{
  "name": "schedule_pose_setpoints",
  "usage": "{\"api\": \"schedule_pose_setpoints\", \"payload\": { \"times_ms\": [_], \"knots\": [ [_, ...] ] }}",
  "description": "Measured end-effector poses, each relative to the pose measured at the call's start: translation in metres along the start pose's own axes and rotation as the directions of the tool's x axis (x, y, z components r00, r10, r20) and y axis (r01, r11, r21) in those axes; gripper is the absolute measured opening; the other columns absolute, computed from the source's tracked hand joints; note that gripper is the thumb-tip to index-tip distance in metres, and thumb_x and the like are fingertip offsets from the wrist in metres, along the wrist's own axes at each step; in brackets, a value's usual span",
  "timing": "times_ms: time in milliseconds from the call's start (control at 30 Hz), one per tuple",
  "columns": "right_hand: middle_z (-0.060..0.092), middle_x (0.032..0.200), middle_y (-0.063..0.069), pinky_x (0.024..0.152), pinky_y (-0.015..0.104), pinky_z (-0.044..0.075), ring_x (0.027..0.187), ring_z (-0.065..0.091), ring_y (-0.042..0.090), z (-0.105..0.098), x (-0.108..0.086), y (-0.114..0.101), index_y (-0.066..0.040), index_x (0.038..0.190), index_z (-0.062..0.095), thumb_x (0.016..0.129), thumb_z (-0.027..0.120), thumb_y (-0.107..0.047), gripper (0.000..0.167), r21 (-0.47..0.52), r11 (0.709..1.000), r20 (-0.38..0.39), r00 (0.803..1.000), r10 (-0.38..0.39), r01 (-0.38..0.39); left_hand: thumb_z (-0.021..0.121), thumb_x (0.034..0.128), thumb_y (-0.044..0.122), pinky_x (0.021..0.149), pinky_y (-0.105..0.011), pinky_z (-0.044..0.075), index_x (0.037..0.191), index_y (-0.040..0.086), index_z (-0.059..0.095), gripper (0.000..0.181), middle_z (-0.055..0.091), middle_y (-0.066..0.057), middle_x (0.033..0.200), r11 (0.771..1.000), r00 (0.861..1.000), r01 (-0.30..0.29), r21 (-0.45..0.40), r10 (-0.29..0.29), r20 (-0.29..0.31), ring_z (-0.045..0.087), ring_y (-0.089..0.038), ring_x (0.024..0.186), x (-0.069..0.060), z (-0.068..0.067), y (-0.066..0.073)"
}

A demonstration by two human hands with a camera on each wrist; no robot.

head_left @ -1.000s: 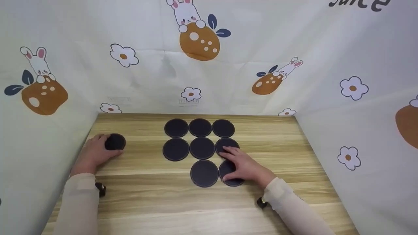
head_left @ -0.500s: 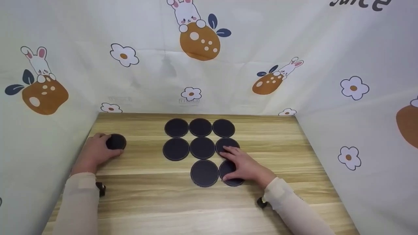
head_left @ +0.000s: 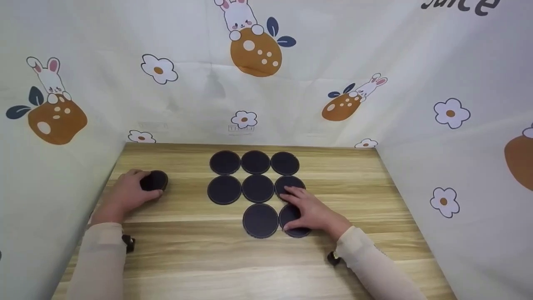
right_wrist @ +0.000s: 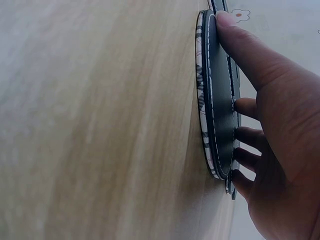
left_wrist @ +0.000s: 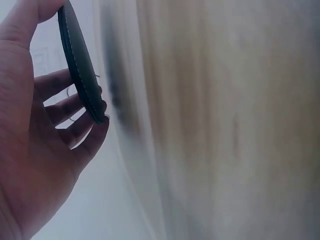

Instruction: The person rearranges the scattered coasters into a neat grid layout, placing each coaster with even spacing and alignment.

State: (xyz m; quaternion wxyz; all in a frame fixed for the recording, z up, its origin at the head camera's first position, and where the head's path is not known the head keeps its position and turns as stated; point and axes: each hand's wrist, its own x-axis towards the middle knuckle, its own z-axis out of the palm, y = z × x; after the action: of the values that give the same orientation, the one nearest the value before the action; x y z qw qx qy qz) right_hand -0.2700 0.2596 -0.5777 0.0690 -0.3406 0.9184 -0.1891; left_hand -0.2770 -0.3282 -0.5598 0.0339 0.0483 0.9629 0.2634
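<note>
My left hand (head_left: 127,193) pinches a round black coaster (head_left: 155,181) by its edges, thumb on one side and fingers on the other. In the left wrist view this stitched coaster (left_wrist: 77,60) is off the table, its shadow on the wood. To the right, several matching coasters lie flat in touching rows, among them the middle one (head_left: 258,188). My right hand (head_left: 314,211) rests over the right-hand column. Its thumb touches the front right coaster (right_wrist: 220,100) and its fingertips touch the coaster behind (head_left: 287,182); the hand partly hides both.
The wood-grain table (head_left: 200,262) meets a pale patterned cloth (head_left: 187,96) at the back and both sides. Bare wood shows left of the front coaster (head_left: 260,221), where the front row holds two coasters and the rows behind hold three.
My left hand has moved slightly right with its coaster, which has come up off the table. My right hand and the rows of coasters have stayed in place.
</note>
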Motion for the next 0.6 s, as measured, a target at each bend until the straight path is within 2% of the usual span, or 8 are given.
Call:
{"api": "schedule_pose_setpoints", "payload": {
  "times_ms": [200,600],
  "knots": [
    [0.035,0.178,0.014,0.131,0.061,0.030,0.163,0.031,0.041,0.001,-0.002,0.000,-0.016,0.166,0.052,0.081,0.092,-0.068,0.107,-0.010,1.000,0.013,1.000,0.020,-0.020,0.085,0.0933,0.049,0.112,-0.075,0.044,0.154,-0.013,0.053,0.092,0.048,-0.040,0.154,0.998,0.998,-0.055,-0.014,0.055,0.015,0.047,-0.058,0.137,0.003,0.004,0.013],
    [0.037,0.176,0.017,0.128,0.064,0.032,0.161,0.034,0.045,-0.001,0.000,-0.001,-0.013,0.164,0.055,0.081,0.093,-0.067,0.106,-0.001,1.000,-0.002,1.000,-0.002,0.002,0.088,0.0890,0.046,0.113,-0.074,0.044,0.156,-0.007,0.055,0.092,0.050,-0.033,0.156,0.987,0.988,-0.155,0.033,0.154,0.027,0.048,-0.055,0.142,0.003,0.019,0.044]
  ]
}}
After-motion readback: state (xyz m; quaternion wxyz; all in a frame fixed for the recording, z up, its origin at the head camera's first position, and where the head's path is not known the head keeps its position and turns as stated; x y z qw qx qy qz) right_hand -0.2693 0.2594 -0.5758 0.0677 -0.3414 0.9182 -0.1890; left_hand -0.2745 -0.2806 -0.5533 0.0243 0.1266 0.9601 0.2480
